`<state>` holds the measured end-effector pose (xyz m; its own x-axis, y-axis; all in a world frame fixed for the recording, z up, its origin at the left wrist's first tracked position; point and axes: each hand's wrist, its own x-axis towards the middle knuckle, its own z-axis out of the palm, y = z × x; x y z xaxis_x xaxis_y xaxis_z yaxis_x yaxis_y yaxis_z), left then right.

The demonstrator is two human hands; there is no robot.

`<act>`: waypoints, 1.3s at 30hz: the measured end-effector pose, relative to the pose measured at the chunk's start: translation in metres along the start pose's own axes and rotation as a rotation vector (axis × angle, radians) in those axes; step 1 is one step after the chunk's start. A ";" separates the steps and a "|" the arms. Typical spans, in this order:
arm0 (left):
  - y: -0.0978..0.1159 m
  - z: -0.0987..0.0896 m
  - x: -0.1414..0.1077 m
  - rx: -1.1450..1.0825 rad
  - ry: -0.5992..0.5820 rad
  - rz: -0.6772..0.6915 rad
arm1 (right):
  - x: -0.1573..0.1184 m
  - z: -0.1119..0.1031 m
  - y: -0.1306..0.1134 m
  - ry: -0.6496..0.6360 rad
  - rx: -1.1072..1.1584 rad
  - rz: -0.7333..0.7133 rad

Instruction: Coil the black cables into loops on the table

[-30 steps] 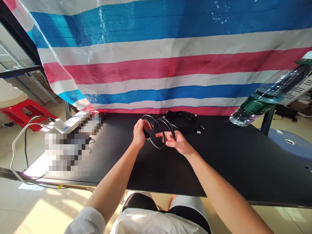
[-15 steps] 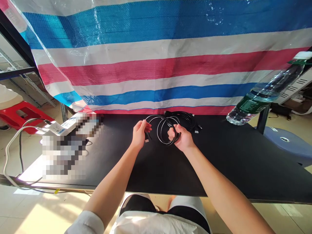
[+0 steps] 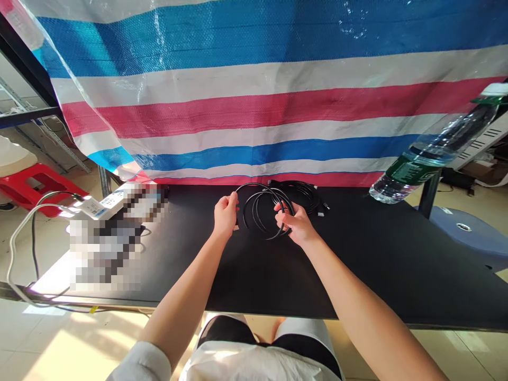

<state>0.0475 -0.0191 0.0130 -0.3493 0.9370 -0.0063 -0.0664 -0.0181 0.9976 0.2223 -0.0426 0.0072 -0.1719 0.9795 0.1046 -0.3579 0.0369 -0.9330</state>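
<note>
A thin black cable (image 3: pixel 254 184) hangs in loose loops between my two hands, above the black tabletop (image 3: pixel 270 280). My right hand (image 3: pixel 299 224) is closed around the right side of the loops. On the other side, my left hand (image 3: pixel 226 214) pinches a stretch of the same cable, which arches across to the loops. A small pale tip shows just below the left fingers; its details are too small to make out. Just behind my right hand lies a pile of coiled black cables (image 3: pixel 307 191), with connector ends at its right edge.
A striped plastic sheet (image 3: pixel 238 114) hangs behind the table. At the left edge are a white power strip (image 3: pixel 113 201) with cords and some blurred items. A water bottle (image 3: pixel 416 166) leans at the right. A red stool (image 3: pixel 43 182) and a blue stool (image 3: pixel 456 227) stand beyond.
The loops have opened wider and shifted slightly. My left hand has moved slightly left, its fingers more closed. My right hand has moved slightly right and down. The cable pile has stayed put.
</note>
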 end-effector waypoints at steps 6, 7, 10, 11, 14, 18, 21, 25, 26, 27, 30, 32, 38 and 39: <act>0.000 0.000 -0.007 -0.019 -0.182 -0.090 | -0.001 0.004 -0.005 -0.001 0.031 -0.062; 0.001 0.000 -0.009 -0.039 -0.220 -0.102 | -0.002 0.005 -0.006 -0.008 0.042 -0.074; 0.000 0.001 -0.014 -0.080 -0.298 -0.095 | -0.004 0.005 -0.009 -0.072 0.046 -0.091; -0.001 0.001 -0.015 -0.090 -0.302 -0.090 | -0.005 0.006 -0.009 -0.107 0.045 -0.093; -0.004 0.003 -0.018 -0.127 -0.318 -0.093 | -0.007 0.005 -0.010 -0.215 0.033 -0.085; -0.004 0.003 -0.017 -0.029 -0.519 -0.087 | -0.006 0.001 -0.007 -0.249 -0.043 -0.088; 0.001 0.000 -0.014 0.055 -0.509 0.015 | -0.002 -0.004 -0.006 -0.110 -0.215 -0.163; 0.007 -0.011 -0.010 0.160 -0.481 0.075 | 0.002 -0.009 -0.006 0.083 -0.618 -0.265; 0.007 -0.014 -0.008 0.209 -0.515 0.065 | 0.002 -0.009 -0.006 0.100 -0.691 -0.277; 0.006 -0.017 -0.006 0.261 -0.555 0.048 | 0.002 -0.009 -0.006 0.113 -0.746 -0.286; 0.000 -0.020 -0.001 0.319 -0.634 -0.023 | 0.001 -0.007 -0.004 0.140 -0.847 -0.302; -0.004 -0.018 0.002 0.220 -0.632 -0.077 | 0.000 -0.005 -0.001 0.157 -0.885 -0.320; -0.002 -0.011 -0.001 -0.099 -0.409 -0.274 | 0.005 -0.006 0.014 0.234 -1.051 -0.303; 0.000 -0.011 -0.002 -0.107 -0.375 -0.318 | 0.006 -0.007 0.018 0.249 -1.080 -0.276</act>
<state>0.0380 -0.0244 0.0122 0.0628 0.9624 -0.2642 -0.2176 0.2716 0.9375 0.2212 -0.0342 -0.0112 0.0198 0.9193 0.3931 0.6417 0.2898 -0.7101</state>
